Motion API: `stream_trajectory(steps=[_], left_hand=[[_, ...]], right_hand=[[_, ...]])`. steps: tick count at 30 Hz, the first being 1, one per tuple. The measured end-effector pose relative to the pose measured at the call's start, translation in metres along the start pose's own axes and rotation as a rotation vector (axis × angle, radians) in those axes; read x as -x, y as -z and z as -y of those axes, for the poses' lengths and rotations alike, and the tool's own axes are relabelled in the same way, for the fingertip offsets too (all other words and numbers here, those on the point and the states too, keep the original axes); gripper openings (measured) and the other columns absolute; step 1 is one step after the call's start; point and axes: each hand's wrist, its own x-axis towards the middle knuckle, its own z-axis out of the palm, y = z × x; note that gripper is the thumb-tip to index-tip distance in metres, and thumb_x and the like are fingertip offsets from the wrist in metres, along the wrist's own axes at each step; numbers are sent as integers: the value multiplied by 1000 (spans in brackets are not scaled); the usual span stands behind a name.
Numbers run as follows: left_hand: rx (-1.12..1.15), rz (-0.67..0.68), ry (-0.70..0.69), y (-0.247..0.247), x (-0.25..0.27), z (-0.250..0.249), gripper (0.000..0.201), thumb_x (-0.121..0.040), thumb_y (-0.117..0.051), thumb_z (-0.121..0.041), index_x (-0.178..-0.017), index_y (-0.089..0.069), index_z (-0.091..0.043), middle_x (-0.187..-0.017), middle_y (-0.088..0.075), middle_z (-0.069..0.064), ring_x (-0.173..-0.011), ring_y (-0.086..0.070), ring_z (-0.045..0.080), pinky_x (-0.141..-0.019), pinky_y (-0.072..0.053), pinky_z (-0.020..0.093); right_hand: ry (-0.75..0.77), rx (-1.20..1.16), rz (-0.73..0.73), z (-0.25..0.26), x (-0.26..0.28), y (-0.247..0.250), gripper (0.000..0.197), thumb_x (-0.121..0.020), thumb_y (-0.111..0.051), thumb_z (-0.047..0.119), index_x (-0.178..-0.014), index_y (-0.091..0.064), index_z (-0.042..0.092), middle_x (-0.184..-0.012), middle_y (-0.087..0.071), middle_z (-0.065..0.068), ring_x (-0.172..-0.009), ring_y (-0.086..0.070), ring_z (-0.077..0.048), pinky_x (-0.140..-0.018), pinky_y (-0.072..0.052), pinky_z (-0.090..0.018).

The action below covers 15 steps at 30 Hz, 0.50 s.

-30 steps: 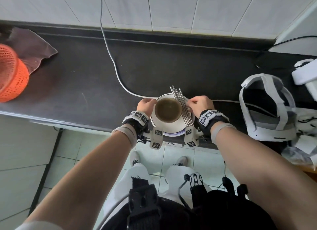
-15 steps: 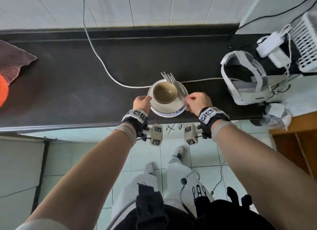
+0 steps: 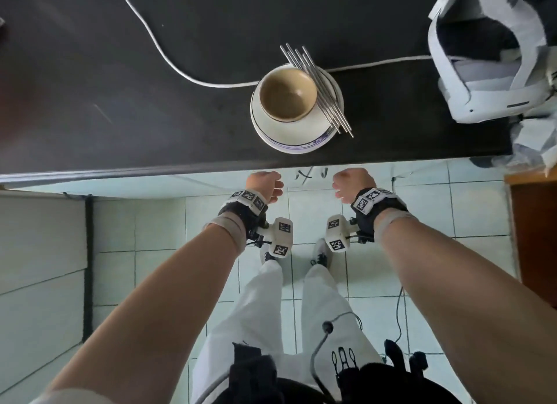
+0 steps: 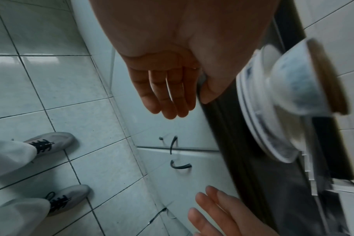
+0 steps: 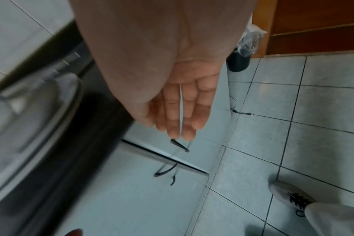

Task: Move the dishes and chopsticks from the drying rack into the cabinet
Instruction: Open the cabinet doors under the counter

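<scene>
A white cable [image 3: 168, 63] is seen snaking across the black countertop [image 3: 105, 108], passing just behind the stacked white plates with blue rims [image 3: 297, 138]. A white head strap rig [image 3: 482, 72] is parked well to the right. On the plates a tan-lined ceramic bowl [image 3: 287, 94] is seated, with the bundle of metal chopsticks [image 3: 319, 87] laid across the plates' rim, touching the bowl's right side. Both hands are held off the counter, above the pale tiled floor [image 3: 422, 268]: left hand [image 4: 166, 91] with relaxed fingers, empty; right hand [image 5: 182, 108] likewise, fingers straight. White cabinet doors with dark handles [image 4: 180, 166] are seen below the counter edge.
</scene>
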Motion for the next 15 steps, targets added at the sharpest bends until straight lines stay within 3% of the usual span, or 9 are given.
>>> stream_trajectory(steps=[2, 4, 6, 8, 11, 13, 15], left_hand=[[-34, -12, 21, -14, -23, 9, 20, -100, -56, -11, -81, -61, -11, -73, -61, 2, -58, -56, 15, -57, -46, 26], [-77, 0, 23, -29, -46, 15, 23, -101, -54, -12, -78, -58, -12, -73, -59, 1, -59, -56, 15, -58, -47, 26], [-141, 18, -17, -45, -64, 16, 29, -104, -50, -12, -75, -54, -14, -74, -57, 0, -61, -57, 13, -61, -48, 25], [-181, 54, -60, -56, -78, 15, 30, -106, -47, -14, -77, -53, -17, -80, -58, 0, -67, -59, 14, -68, -51, 28], [-210, 104, -97, -63, -86, 21, 18, -107, -49, -17, -105, -63, -6, -102, -62, 4, -87, -64, 19, -74, -57, 30], [-217, 123, -155, -64, -82, 24, 35, -108, -48, -21, -134, -60, -1, -120, -63, 7, -101, -60, 20, -68, -54, 24], [-214, 154, -200, -66, -72, 26, 43, -107, -48, -29, -143, -57, -9, -138, -61, 7, -111, -59, 21, -77, -49, 29]], right_hand=[[38, 172, 41, -13, -33, -10, 22, -93, -54, 23, -102, -73, 15, -109, -71, -14, -96, -70, -32, -89, -58, -39], [71, 288, 25, -22, -58, -20, 36, -98, -50, 24, -128, -66, 11, -131, -66, -13, -120, -63, -32, -102, -51, -38], [70, 283, 17, -28, -86, -30, 45, -97, -52, 26, -139, -58, 10, -139, -60, -12, -128, -57, -34, -104, -48, -37], [78, 269, 41, -35, -107, -41, 48, -93, -55, 27, -138, -57, 10, -126, -64, -13, -123, -60, -37, -96, -49, -36], [152, 315, 63, -43, -116, -50, 35, -90, -60, 19, -124, -62, 9, -127, -66, -17, -113, -62, -36, -87, -45, -32], [166, 278, 66, -51, -111, -51, 39, -89, -60, 13, -127, -60, 16, -133, -64, -12, -116, -62, -33, -90, -45, -31], [158, 272, 97, -65, -101, -51, 47, -88, -60, 11, -134, -56, 20, -139, -60, -10, -119, -60, -32, -92, -45, -30]])
